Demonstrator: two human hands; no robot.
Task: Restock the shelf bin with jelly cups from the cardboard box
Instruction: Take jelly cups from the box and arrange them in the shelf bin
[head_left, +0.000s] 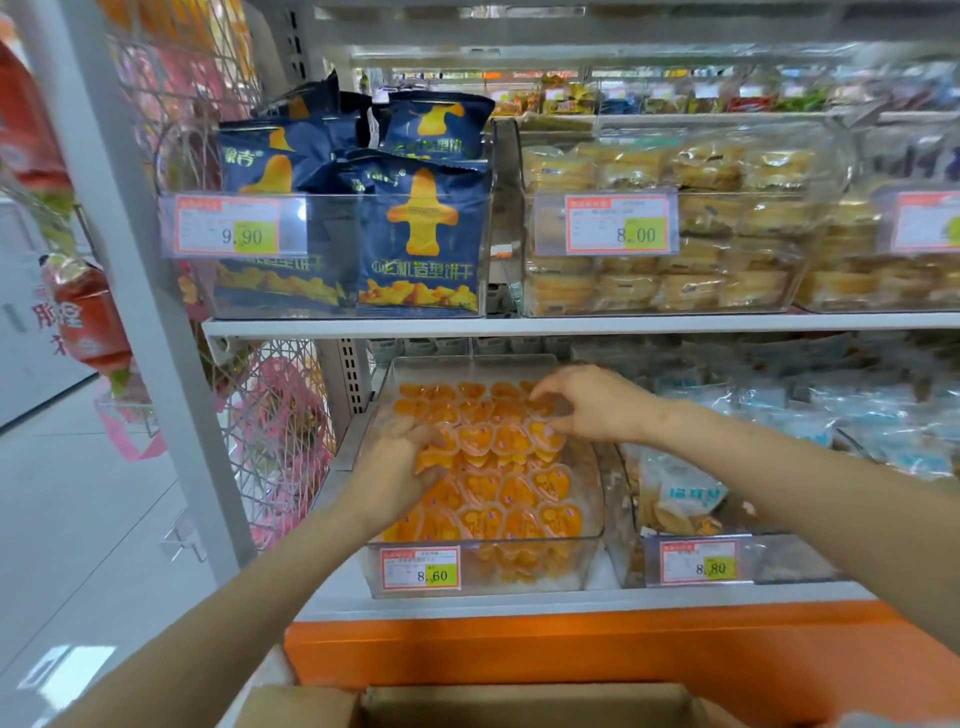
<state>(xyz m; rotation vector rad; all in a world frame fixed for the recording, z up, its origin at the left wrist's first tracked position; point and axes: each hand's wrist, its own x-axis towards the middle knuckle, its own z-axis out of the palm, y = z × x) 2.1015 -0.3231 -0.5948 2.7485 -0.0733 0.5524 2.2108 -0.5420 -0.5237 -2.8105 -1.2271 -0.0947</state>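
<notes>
Bright, even overhead store lighting, soft shadows only; white glare on the clear cake bin (810, 156) and floor tiles (67, 670), wide-angle bowing of the shelf upright (130, 260), overall softness, right edge blurred.

Two hands showed: one left hand (400, 467) and one right hand (597, 405). One cardboard box (519, 701) lay at the bottom edge. One shelf bin (587, 561) held jelly cups (519, 493) by the dozen, too crowded for an exact count. Five price tags (228, 226) hung along the two shelves, the fifth cut off at the right edge. Navy biscuit bags (421, 228) numbered at least five.
</notes>
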